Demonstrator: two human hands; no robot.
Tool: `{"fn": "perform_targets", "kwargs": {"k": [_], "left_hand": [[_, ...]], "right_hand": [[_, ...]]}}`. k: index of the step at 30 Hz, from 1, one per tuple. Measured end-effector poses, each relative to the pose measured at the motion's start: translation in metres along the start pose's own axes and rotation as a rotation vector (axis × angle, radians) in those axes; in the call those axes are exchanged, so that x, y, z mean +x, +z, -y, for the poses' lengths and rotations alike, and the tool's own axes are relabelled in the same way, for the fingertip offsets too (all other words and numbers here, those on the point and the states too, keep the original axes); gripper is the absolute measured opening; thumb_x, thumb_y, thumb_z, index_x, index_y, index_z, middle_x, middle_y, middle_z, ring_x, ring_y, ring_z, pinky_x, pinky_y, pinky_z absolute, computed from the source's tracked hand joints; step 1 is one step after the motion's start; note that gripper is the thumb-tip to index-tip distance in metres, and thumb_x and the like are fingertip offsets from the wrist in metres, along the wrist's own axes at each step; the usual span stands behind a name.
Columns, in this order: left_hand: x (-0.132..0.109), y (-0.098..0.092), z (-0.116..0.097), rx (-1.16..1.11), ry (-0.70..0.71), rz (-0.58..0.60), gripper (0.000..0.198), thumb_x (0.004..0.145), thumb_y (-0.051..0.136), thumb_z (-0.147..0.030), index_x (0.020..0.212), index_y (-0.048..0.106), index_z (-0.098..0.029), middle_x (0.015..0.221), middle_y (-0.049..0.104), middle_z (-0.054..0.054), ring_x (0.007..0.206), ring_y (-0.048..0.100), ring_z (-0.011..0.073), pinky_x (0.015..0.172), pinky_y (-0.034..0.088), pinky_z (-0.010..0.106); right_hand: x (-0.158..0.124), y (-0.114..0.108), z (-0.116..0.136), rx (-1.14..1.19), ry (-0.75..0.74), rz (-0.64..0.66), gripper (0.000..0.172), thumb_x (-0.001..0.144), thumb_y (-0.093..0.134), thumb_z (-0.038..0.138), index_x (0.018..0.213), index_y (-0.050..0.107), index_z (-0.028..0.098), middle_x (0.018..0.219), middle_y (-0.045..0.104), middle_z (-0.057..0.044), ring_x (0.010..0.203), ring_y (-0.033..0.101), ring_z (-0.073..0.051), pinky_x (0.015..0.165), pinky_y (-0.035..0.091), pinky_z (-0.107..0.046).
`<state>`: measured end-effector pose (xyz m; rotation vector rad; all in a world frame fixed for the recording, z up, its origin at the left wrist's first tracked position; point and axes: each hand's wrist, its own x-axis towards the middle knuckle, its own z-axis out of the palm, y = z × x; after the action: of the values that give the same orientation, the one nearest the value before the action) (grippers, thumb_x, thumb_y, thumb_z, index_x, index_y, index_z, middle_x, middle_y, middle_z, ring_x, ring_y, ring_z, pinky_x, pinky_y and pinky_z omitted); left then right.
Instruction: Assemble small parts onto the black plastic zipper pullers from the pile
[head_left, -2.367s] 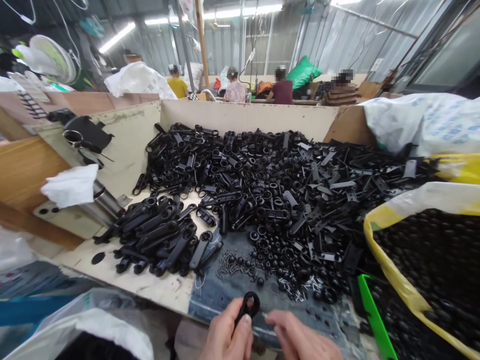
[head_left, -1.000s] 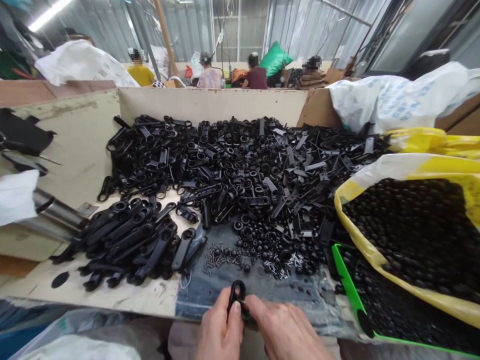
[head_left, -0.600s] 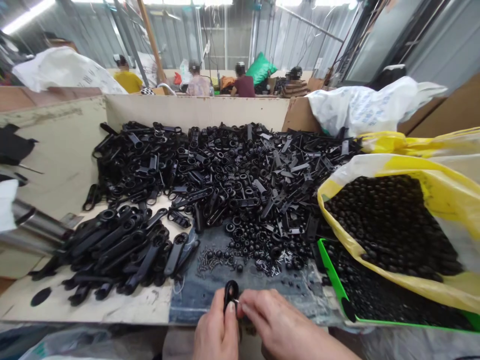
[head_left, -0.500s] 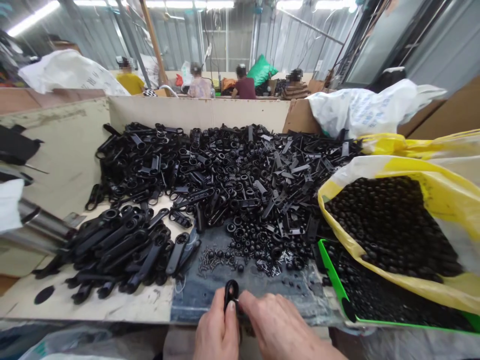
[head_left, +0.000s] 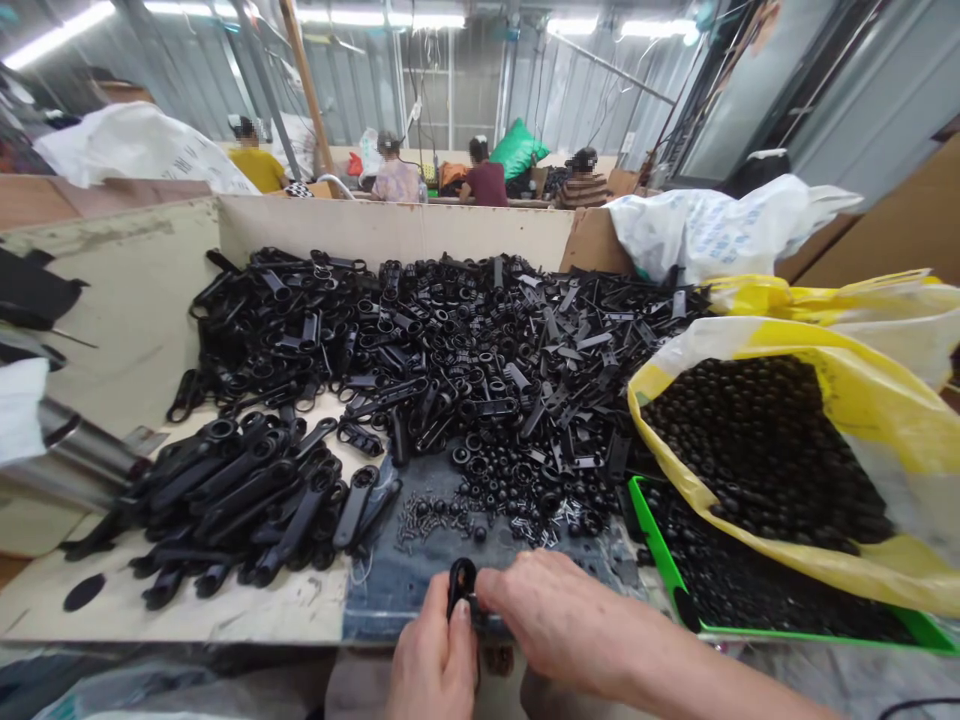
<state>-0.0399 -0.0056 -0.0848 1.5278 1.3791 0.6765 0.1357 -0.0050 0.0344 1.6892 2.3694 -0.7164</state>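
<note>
My left hand (head_left: pixel 435 655) is closed around a black plastic part with a ring-shaped end (head_left: pixel 454 578), held upright at the table's front edge. Its lower portion is hidden in my palm. My right hand (head_left: pixel 544 612) has its fingers pinched together against the right side of the ring. Whatever lies between those fingertips is too small to make out. Beyond my hands, small dark screws (head_left: pixel 429 518) and shiny metal pins (head_left: pixel 541 526) are scattered on a worn blue-grey mat (head_left: pixel 401 605), beside small black balls (head_left: pixel 499 478).
Long black handle-like parts (head_left: pixel 247 490) are stacked at left. A large heap of black plastic pieces (head_left: pixel 450 320) fills the back. At right, a yellow-and-white bag (head_left: pixel 679 470) of black balls leans over a green tray (head_left: pixel 656 540). Several people sit beyond the low back board (head_left: pixel 322 225).
My right hand has turned, with its wrist and forearm swung out to the right and upward, fingertips still at the ring. The left hand keeps its hold. The view has shifted slightly.
</note>
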Motion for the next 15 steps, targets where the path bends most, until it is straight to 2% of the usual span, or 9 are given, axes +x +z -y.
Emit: {"fn": "perform_targets", "kwargs": {"k": [2, 5, 8, 10, 12, 14, 15], "left_hand": [[0.002, -0.001, -0.003, -0.124, -0.034, 0.029, 0.036, 0.091, 0.055, -0.057, 0.101, 0.068, -0.024, 0.061, 0.063, -0.001, 0.058, 0.059, 0.0207, 0.055, 0.044, 0.028], [0.005, -0.003, -0.011, -0.361, -0.151, 0.104, 0.043, 0.085, 0.065, -0.064, 0.095, 0.067, -0.023, 0.053, 0.054, -0.006, 0.048, 0.048, 0.0138, 0.046, 0.036, 0.022], [0.008, -0.007, -0.018, -0.544, -0.245, 0.180, 0.052, 0.078, 0.073, -0.067, 0.100, 0.067, -0.020, 0.053, 0.052, -0.009, 0.039, 0.034, 0.0070, 0.040, 0.026, 0.018], [0.009, -0.012, -0.018, -0.569, -0.245, 0.197, 0.057, 0.078, 0.074, -0.067, 0.109, 0.067, -0.019, 0.056, 0.055, -0.008, 0.038, 0.032, 0.0053, 0.038, 0.025, 0.017], [0.011, -0.017, -0.015, -0.500, -0.199, 0.175, 0.057, 0.085, 0.067, -0.065, 0.118, 0.066, -0.018, 0.058, 0.059, -0.006, 0.038, 0.038, 0.0069, 0.038, 0.030, 0.018], [0.014, -0.022, -0.009, -0.337, -0.100, 0.093, 0.051, 0.096, 0.055, -0.057, 0.128, 0.063, -0.018, 0.065, 0.066, -0.001, 0.045, 0.055, 0.0125, 0.044, 0.042, 0.022], [0.016, -0.023, -0.005, -0.227, -0.025, 0.030, 0.047, 0.100, 0.048, -0.050, 0.133, 0.060, -0.018, 0.075, 0.073, 0.003, 0.057, 0.066, 0.0167, 0.051, 0.051, 0.025]], "right_hand": [[0.003, -0.008, -0.001, 0.017, -0.022, 0.016, 0.025, 0.083, 0.061, 0.001, 0.097, 0.073, 0.017, 0.083, 0.081, -0.011, 0.074, 0.078, -0.028, 0.055, 0.029, -0.029], [0.005, -0.008, -0.001, 0.050, -0.018, 0.010, 0.021, 0.090, 0.060, 0.005, 0.098, 0.072, 0.019, 0.083, 0.081, -0.007, 0.076, 0.077, -0.025, 0.055, 0.031, -0.027], [0.004, 0.002, -0.003, 0.142, 0.002, -0.032, 0.021, 0.099, 0.052, 0.012, 0.099, 0.071, 0.020, 0.084, 0.080, -0.006, 0.077, 0.075, -0.022, 0.060, 0.038, -0.026], [0.000, 0.011, -0.006, 0.292, 0.034, -0.077, 0.027, 0.105, 0.044, 0.019, 0.102, 0.071, 0.020, 0.089, 0.078, -0.008, 0.085, 0.074, -0.023, 0.070, 0.046, -0.026], [-0.003, 0.019, -0.011, 0.475, 0.069, -0.126, 0.034, 0.108, 0.037, 0.027, 0.112, 0.070, 0.022, 0.103, 0.077, -0.008, 0.100, 0.071, -0.023, 0.087, 0.050, -0.029], [-0.005, 0.028, -0.015, 0.619, 0.094, -0.174, 0.037, 0.110, 0.034, 0.035, 0.120, 0.068, 0.025, 0.114, 0.074, -0.007, 0.112, 0.067, -0.023, 0.099, 0.048, -0.033], [-0.005, 0.032, -0.017, 0.665, 0.099, -0.199, 0.038, 0.110, 0.034, 0.039, 0.121, 0.068, 0.026, 0.118, 0.073, -0.005, 0.114, 0.065, -0.023, 0.101, 0.047, -0.033]]}}
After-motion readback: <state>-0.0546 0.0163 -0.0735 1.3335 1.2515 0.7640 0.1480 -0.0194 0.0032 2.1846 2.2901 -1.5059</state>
